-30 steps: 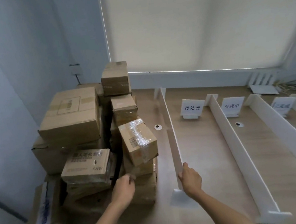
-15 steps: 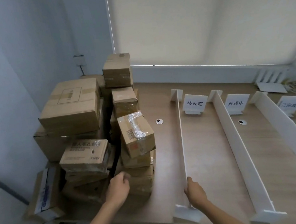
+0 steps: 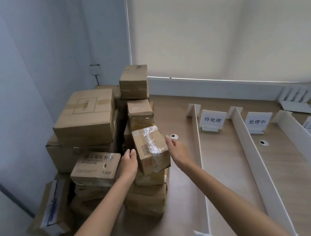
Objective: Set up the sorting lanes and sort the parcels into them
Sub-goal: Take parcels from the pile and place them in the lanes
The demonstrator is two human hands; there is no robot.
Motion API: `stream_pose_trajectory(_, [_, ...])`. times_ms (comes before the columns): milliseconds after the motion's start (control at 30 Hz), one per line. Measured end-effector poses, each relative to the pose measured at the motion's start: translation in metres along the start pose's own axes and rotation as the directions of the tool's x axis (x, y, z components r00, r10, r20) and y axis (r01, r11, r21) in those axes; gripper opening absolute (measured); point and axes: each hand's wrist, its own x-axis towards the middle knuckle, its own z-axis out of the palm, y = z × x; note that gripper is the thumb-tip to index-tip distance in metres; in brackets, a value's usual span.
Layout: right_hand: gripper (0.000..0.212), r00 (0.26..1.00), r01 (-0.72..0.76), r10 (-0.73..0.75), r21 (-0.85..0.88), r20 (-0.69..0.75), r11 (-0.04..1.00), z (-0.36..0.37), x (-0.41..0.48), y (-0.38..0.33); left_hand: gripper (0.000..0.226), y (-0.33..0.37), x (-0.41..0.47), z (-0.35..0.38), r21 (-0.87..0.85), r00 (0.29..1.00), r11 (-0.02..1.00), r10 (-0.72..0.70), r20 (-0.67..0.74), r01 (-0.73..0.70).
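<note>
On the wooden table (image 3: 226, 168), parcel heap (image 3: 85, 119) at nine o'clock, white dividers (image 3: 255, 164) from two to five. At centre, taped parcel (image 3: 151, 150) tilted atop a short stack. Flanking it at nine and three, left hand (image 3: 128, 165) and right hand (image 3: 177, 151), fingers loose, gripping nothing.

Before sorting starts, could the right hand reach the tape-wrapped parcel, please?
Probably yes: the right hand hovers open just beside the tape-wrapped parcel, which sits exposed on its stack, with nothing between them.
</note>
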Motion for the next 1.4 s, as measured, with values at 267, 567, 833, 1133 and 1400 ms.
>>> stream_pose_trajectory(267, [0.030,0.996,0.091,-0.089,0.095,-0.025,0.991,0.006,-0.018,-0.010,0.036,0.010,-0.018,-0.008,-0.189,0.992,0.980,0.081,0.098,-0.062])
stream_pose_trajectory(567, [0.030,0.976,0.219,-0.198,0.454,-0.094,0.863,-0.042,-0.044,-0.041,0.039,0.058,-0.038,-0.028,-0.407,0.966,0.885,0.256,0.022,-0.225])
stream_pose_trajectory(833, [0.034,0.966,0.159,-0.251,0.622,0.061,0.766,-0.076,-0.073,-0.060,0.093,0.081,-0.059,-0.044,-0.607,0.668,0.792,0.415,0.617,0.069])
stream_pose_trajectory(1133, [0.070,0.904,0.425,-0.408,0.159,-0.130,0.891,-0.066,-0.092,-0.072,0.066,0.100,-0.067,-0.027,-0.501,0.829,0.860,0.350,0.437,-0.099])
stream_pose_trajectory(1400, [0.043,0.957,0.264,-0.283,0.568,-0.057,0.779,-0.077,-0.093,-0.064,0.041,0.097,-0.062,-0.037,-0.424,0.805,0.863,0.447,0.389,-0.275])
